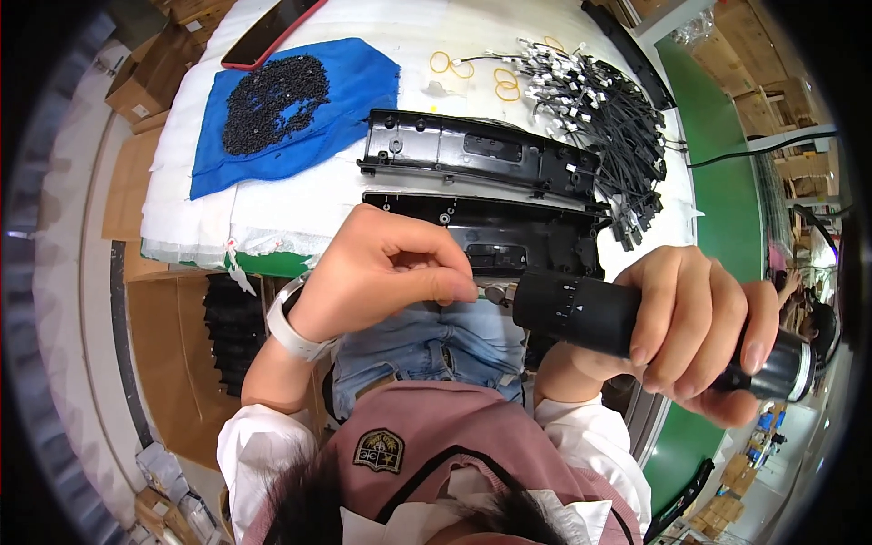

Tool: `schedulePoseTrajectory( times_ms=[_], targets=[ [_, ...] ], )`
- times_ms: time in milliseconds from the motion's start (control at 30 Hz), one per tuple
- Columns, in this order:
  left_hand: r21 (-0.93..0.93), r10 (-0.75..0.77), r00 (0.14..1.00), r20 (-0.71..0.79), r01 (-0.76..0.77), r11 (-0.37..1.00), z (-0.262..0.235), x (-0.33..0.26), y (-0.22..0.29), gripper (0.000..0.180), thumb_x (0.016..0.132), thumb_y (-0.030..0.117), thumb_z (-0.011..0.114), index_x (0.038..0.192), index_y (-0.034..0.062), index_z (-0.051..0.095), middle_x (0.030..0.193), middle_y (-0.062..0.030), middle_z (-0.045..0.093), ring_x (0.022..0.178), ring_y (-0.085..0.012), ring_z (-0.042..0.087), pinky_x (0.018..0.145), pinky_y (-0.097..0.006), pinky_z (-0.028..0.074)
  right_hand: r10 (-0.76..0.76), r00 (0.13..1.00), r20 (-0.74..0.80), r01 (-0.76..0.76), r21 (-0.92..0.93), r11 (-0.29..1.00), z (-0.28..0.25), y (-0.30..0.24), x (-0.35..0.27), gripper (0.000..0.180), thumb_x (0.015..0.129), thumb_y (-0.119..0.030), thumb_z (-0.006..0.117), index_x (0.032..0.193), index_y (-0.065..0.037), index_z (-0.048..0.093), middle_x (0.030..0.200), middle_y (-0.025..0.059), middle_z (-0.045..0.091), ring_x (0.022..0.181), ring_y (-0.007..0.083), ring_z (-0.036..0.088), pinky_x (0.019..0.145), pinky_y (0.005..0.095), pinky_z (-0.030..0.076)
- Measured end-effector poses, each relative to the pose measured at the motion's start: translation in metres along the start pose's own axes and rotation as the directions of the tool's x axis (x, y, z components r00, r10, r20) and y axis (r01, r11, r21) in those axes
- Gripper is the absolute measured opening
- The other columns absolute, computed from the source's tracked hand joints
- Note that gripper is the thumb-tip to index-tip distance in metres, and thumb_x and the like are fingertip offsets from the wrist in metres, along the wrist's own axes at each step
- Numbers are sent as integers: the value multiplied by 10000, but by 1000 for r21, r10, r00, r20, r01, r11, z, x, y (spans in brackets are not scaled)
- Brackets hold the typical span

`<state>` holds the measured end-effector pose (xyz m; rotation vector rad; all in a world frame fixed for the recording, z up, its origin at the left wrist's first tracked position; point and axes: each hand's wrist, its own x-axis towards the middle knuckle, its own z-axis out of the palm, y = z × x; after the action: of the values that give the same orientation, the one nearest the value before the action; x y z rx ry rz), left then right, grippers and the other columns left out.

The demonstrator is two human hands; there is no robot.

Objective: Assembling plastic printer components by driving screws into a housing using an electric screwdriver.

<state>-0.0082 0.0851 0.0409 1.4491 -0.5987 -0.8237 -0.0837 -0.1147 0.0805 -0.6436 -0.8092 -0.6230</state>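
Observation:
My right hand (695,331) is wrapped round a black electric screwdriver (577,313) with a marked collar, held almost level with its tip toward the left. Close to that tip, my left hand (400,259) has thumb and forefinger pinched together; whatever is between them is too small to make out. Behind my hands lies a long black plastic housing (545,238), partly covered by the left hand. A second black housing (481,150) sits just beyond it, its ribbed inner side facing up.
A blue cloth (363,77) at the left bears a heap of small black screws (272,104). A red-edged phone (272,32) rests behind it. Black cables with white connectors (609,118) are piled at the far right, beside yellow rubber bands (506,86). An open cardboard box (173,354) stands below the table.

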Motion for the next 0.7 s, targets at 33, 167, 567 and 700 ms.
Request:
schedulePoseTrajectory(
  times_ms=[33, 167, 567, 700],
  targets=[
    [3, -2, 1000, -9, 2, 1000, 0, 0, -2, 36, 774, 28, 710, 760, 7, 684, 666, -17, 651, 531, -14, 520, 474, -164, 378, 25, 999, 44, -24, -25, 999, 1, 0, 0, 256, 781, -158, 716, 870, -47, 503, 533, -9, 560, 372, 70, 511, 416, 236, 464],
    [-53, -35, 999, 20, 36, 998, 0, -3, -5, 44, 793, 43, 699, 777, 5, 688, 655, -22, 648, 555, -20, 542, 487, -166, 399, 27, 998, 48, -26, -36, 999, 4, 4, 1, 264, 778, -165, 724, 867, -46, 506, 529, -7, 561, 367, 70, 510, 412, 238, 470],
    [56, 15, 999, 48, -18, 998, 1, -4, -9, 43, 791, 59, 712, 785, 19, 696, 634, -13, 649, 512, -24, 537, 446, -180, 395, 59, 998, 34, -59, -21, 998, 1, 2, -3, 276, 784, -178, 723, 875, -56, 493, 530, -12, 557, 379, 77, 525, 422, 241, 474],
    [218, 396, 918, -6, -386, 897, 8, -10, -23, 45, 784, 59, 715, 781, 18, 698, 626, -16, 649, 515, -32, 552, 475, -183, 425, 71, 993, -98, -70, 12, 997, 8, 4, -2, 287, 787, -186, 715, 887, -63, 476, 542, -14, 559, 392, 79, 536, 434, 239, 465]
  ],
)
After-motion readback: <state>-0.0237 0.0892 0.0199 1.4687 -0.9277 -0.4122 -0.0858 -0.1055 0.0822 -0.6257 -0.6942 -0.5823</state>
